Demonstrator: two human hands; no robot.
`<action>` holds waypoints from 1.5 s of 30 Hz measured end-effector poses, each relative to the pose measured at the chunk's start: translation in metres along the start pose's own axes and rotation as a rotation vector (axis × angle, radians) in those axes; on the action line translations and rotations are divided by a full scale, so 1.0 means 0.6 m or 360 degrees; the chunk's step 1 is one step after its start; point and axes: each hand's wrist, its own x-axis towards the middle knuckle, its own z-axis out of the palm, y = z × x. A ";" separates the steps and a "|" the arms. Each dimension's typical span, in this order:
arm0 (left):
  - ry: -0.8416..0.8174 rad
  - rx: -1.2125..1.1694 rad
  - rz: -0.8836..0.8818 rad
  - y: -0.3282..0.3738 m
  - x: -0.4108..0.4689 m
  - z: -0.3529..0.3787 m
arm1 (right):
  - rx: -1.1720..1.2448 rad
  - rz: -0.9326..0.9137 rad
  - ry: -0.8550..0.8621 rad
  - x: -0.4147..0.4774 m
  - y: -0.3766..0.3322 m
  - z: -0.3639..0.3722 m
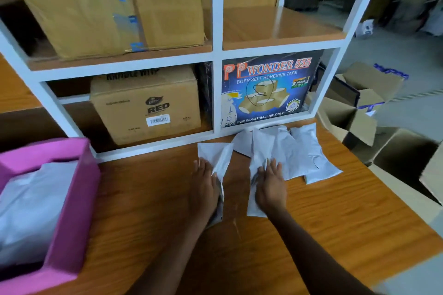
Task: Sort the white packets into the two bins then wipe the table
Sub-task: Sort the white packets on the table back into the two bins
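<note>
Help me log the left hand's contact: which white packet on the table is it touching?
The leftmost packet, crumpled upward beside the overlapping pile; the left hand lies on it, the right hand on the pile.

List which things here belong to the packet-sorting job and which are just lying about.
Job: left hand, right hand, white packets, pink bin, table.

Lying about: tape box, RED carton, big carton, shelf, open cartons on the floor.
</note>
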 end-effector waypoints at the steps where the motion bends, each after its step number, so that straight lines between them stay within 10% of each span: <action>1: 0.0027 -0.0072 0.0018 -0.009 -0.012 -0.023 | 0.0167 -0.0001 0.0064 -0.025 -0.015 -0.002; 28: 0.0301 -0.0347 0.0123 -0.204 -0.498 -0.475 | 0.0542 -0.0304 0.0057 -0.633 -0.297 0.049; 45: 0.0947 0.0325 0.0109 -0.343 -0.233 -0.717 | 0.0574 -0.0761 -0.0012 -0.447 -0.616 0.142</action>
